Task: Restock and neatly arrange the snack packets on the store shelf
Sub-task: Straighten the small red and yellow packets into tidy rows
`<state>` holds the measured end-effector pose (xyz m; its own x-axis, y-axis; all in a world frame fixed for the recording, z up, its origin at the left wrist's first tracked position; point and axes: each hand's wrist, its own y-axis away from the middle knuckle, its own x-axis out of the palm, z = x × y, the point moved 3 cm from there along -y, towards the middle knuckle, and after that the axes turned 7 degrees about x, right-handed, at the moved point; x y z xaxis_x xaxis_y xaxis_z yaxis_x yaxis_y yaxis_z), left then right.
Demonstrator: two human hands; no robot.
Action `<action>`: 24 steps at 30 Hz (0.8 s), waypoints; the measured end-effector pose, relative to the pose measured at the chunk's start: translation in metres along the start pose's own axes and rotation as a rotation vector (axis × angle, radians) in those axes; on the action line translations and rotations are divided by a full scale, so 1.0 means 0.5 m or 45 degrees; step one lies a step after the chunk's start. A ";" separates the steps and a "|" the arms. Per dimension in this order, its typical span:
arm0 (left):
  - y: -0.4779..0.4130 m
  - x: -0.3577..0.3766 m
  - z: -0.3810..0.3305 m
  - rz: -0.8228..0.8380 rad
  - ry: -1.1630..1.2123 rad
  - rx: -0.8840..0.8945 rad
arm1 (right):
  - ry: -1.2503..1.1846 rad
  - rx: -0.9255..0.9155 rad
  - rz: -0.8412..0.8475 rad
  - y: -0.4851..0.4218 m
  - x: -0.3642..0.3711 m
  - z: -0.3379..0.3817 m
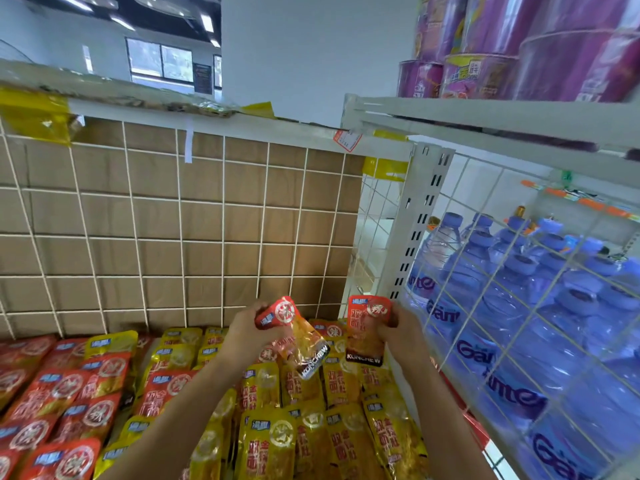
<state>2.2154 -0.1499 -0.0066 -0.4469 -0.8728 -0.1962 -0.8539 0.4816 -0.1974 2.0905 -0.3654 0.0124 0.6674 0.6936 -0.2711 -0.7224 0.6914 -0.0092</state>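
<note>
My left hand (246, 332) grips the top of a red snack packet (294, 336) that hangs tilted, its clear lower end pointing down to the right. My right hand (401, 336) pinches a second red packet (367, 329) by its right edge and holds it upright. Both packets hover above the back right corner of the shelf. Below them lie several yellow packets (273, 441) in rough rows. Several red packets (69, 403) fill the shelf's left side, with a few yellow ones mixed in.
A white wire grid over a brown board (194, 223) backs the shelf. On the right, a wire side panel (498, 271) fences off blue water bottles (519, 306). Purple tubs (502, 46) stand on the shelf above. Yellow price tags (386, 168) hang from the top rail.
</note>
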 end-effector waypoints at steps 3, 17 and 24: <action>0.012 -0.032 -0.022 -0.068 0.210 0.013 | -0.093 -0.085 -0.035 0.013 0.002 0.022; 0.157 -0.231 -0.038 -0.267 0.629 0.026 | -0.192 -0.167 0.050 0.108 0.038 0.006; 0.254 -0.343 -0.006 -0.420 0.479 -0.006 | -0.286 -0.202 0.242 0.161 0.102 0.020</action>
<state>2.1831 0.0607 0.0049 -0.2173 -0.9471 0.2363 -0.9667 0.1754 -0.1863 2.0680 -0.2724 0.0075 0.5285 0.8465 -0.0638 -0.8452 0.5176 -0.1332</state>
